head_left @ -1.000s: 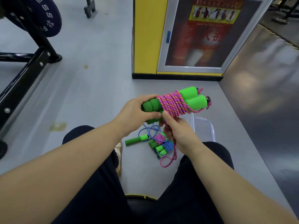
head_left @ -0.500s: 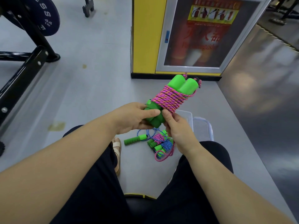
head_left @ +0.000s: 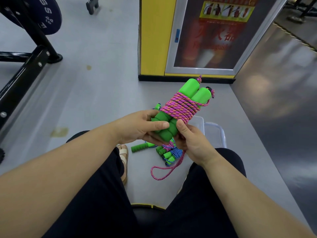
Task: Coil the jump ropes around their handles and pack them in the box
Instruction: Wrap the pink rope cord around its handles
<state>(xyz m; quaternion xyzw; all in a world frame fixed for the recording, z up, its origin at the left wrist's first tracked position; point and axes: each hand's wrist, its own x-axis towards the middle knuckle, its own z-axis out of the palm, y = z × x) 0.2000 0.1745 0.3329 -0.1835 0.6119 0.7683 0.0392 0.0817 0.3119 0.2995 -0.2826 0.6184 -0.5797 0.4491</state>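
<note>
My left hand (head_left: 142, 127) grips the near ends of two green foam handles (head_left: 192, 91) held side by side, pointing up and away. Pink rope (head_left: 181, 107) is coiled tightly around their middle. My right hand (head_left: 192, 143) pinches the rope's near part against the handles; a loose pink loop (head_left: 163, 172) hangs from it to the floor. Below lie a loose green handle (head_left: 139, 148) with blue rope and a small pile of coiled ropes (head_left: 169, 154). A clear plastic box (head_left: 215, 133) stands on the floor behind my right hand, partly hidden.
A yellow pillar (head_left: 154, 36) and a glass-fronted fire cabinet (head_left: 214, 35) rise just beyond. Black gym-machine frame (head_left: 22, 69) with a weight plate (head_left: 49, 16) stands at left. My knees and a sandalled foot (head_left: 123, 155) frame the floor space below.
The handle bundle has swung from lying sideways to pointing up and away. More rope is wound on, and the hanging pink loop has shortened.
</note>
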